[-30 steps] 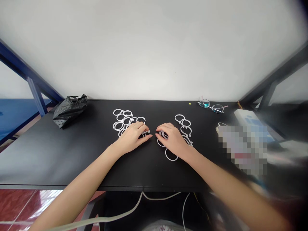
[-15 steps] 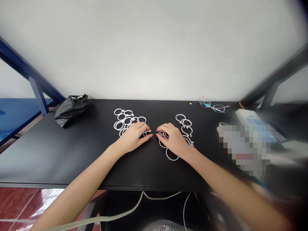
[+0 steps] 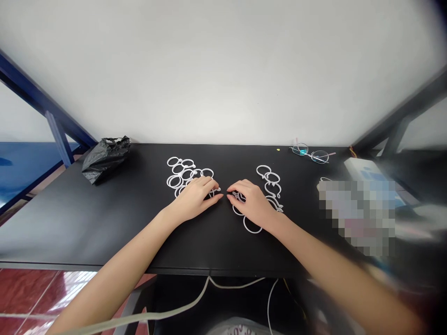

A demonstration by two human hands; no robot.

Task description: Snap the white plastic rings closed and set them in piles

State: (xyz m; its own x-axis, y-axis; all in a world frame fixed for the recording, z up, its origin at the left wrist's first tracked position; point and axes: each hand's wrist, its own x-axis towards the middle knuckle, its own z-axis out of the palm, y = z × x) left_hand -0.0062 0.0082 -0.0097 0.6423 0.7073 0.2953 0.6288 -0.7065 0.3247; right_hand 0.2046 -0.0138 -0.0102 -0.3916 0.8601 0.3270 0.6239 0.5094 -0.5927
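Observation:
On the black table lie two loose groups of white curtain rings, thin hoops with small eyelets. My left hand point(image 3: 195, 197) rests over the near right side of the left group of curtain rings point(image 3: 175, 181), thumb held apart from the fingers. Facing it across a narrow gap, my right hand point(image 3: 250, 200) covers part of the right group of curtain rings point(image 3: 273, 177), its thumb and fingertips also apart. Some hoops are partly hidden under both palms. I see no ring gripped in either hand.
A crumpled black plastic bag point(image 3: 106, 158) sits at the back left. Eyeglasses point(image 3: 310, 152) lie at the back right, beyond a white and blue box point(image 3: 372, 179) and a blurred-out item. A pale cable point(image 3: 188, 307) hangs below the table's front edge point(image 3: 174, 271).
The whole view has shifted very slightly. Both hands and the curtain rings keep practically the same places relative to each other.

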